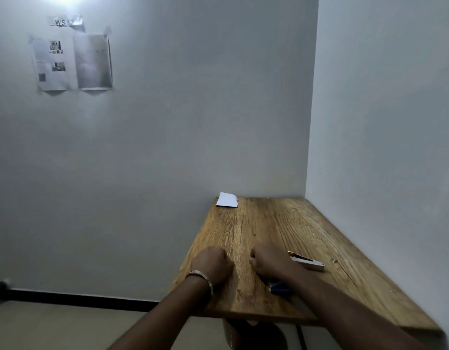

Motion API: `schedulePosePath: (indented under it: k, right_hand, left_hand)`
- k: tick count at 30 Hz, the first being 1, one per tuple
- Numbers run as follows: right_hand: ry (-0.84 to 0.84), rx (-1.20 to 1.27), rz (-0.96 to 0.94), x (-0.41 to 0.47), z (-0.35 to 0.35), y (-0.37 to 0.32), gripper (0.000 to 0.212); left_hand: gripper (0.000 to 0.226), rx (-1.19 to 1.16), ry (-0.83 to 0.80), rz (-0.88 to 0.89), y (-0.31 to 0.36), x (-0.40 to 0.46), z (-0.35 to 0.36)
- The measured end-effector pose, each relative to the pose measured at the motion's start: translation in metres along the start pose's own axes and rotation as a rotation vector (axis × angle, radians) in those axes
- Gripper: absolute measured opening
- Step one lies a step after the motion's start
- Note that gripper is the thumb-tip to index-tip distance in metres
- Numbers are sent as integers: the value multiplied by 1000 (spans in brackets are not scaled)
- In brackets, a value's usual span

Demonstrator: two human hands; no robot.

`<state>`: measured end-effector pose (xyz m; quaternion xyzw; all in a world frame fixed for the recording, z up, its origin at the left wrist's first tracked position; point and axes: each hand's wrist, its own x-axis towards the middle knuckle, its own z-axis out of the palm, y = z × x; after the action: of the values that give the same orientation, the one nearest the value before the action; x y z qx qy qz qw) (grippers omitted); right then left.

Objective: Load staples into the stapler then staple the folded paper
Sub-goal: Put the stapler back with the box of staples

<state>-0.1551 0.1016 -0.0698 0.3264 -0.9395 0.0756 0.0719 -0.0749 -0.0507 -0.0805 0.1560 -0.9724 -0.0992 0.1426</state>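
Observation:
A folded white paper (227,199) lies at the far left corner of the wooden table (306,223). A pale stapler (308,261) with a yellow tip lies on the table just right of my right hand (267,258). A small dark blue box (279,287) sits partly under my right forearm. My left hand (213,265), with a metal bangle on its wrist, rests as a fist near the table's left edge. My right hand is also closed into a fist on the tabletop. Neither fist visibly holds anything.
The table stands in a corner, with grey walls behind it and to its right. Printed sheets (72,61) are taped high on the back wall at left. A dark table base (256,334) shows below the front edge.

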Motion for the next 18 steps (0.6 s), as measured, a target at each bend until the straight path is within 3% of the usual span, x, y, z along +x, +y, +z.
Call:
schedulePosePath:
  k: [7,18]
  right_hand:
    - [73,34,18,-22,2,-4,26]
    - [39,129,19,-23,-4,-2,28]
  left_hand:
    - [32,-25,59,43,3,-26,3]
    - [31,-14,147,93,-1,-25,8]
